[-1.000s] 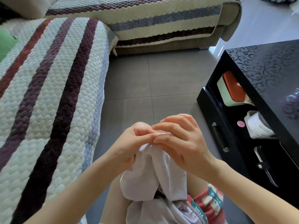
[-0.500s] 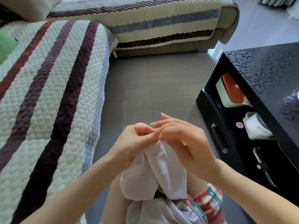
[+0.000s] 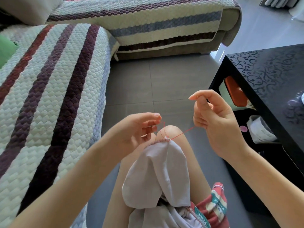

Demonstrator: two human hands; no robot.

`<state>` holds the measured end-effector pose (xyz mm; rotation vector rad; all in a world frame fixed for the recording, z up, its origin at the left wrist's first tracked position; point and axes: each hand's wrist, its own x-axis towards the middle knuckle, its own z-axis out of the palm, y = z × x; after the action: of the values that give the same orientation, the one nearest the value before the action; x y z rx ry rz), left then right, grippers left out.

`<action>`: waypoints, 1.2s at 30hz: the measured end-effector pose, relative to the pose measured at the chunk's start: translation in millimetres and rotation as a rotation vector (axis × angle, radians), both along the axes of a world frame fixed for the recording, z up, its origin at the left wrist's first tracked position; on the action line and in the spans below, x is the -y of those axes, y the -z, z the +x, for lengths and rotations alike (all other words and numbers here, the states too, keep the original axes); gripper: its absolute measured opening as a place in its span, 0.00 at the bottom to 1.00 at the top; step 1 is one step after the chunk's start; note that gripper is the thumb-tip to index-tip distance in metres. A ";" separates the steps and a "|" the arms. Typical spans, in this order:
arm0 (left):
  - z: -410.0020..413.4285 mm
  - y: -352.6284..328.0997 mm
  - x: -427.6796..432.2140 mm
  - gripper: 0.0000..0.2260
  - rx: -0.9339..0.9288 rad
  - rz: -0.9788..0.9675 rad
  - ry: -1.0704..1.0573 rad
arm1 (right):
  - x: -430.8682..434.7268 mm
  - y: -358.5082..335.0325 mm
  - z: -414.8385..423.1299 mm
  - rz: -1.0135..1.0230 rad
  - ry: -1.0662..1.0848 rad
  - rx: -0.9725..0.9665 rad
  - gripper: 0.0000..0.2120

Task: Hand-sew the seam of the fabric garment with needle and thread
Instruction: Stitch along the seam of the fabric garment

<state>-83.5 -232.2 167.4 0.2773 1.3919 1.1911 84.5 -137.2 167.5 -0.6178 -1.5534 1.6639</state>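
A pale lilac-white fabric garment [image 3: 162,170] hangs over the person's bare knee [image 3: 171,131]. Its stitched seam edge [image 3: 156,142] lies across the top of the knee between the two hands, and its lower folds run off the bottom of the view. From the end of that seam a thin red thread [image 3: 182,133] runs taut up to the right hand [image 3: 215,122]. That hand's forefinger and thumb are raised and apart, and its other fingers are curled in. The red thread disappears among the curled fingers, so the exact grip is hidden. A second strand loops from the seam up to the left hand [image 3: 138,129], where thumb and forefinger close on it at their tips and the remaining fingers are loosely bent below. A faint fine line between those fingers may be the needle, but it is too thin to tell. Red patterned shorts [image 3: 217,203] show beneath the garment, partly covered by it. To the left is a quilted cream sofa cover with maroon, purple and blue stripes [image 3: 49,99], and a green cushion [image 3: 6,50] is cut off by the edge. On the right a glossy black table with a scroll pattern [image 3: 271,71] shades its shelf, where an orange-lidded pale box [image 3: 234,94] and a white container [image 3: 259,131] are only half seen.
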 end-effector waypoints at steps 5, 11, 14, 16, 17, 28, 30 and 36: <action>-10.8 3.1 -4.3 0.23 -0.987 -0.055 0.077 | 0.4 -6.2 0.6 0.009 -0.020 0.015 0.08; -7.3 10.0 -11.5 0.34 -0.739 -0.393 0.590 | 1.5 -3.9 0.8 -0.069 -0.073 0.012 0.07; -10.2 20.9 -13.8 0.24 -0.553 -0.440 0.658 | 2.5 -2.3 2.9 -0.093 -0.111 -0.003 0.06; -13.0 23.2 -13.4 0.14 -0.449 -0.427 0.642 | 3.2 -1.8 3.7 -0.086 -0.118 -0.006 0.06; -13.6 23.6 -13.6 0.10 -0.390 -0.408 0.613 | 3.5 -1.6 3.8 -0.081 -0.118 -0.009 0.06; -24.2 -14.7 -19.2 0.10 0.158 0.003 0.076 | -4.7 4.4 -4.5 0.085 -0.081 0.158 0.07; -25.9 -25.4 -19.1 0.11 0.084 0.099 0.142 | -8.9 13.9 -12.3 0.123 -0.082 0.271 0.07; -30.5 -46.5 -18.0 0.12 -0.335 0.264 0.340 | -12.5 40.6 -39.9 0.315 -0.146 0.551 0.08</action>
<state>-113.9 -214.2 213.9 0.8982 1.3988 1.0711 44.6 -124.7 126.9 -0.8532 -2.2463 1.3667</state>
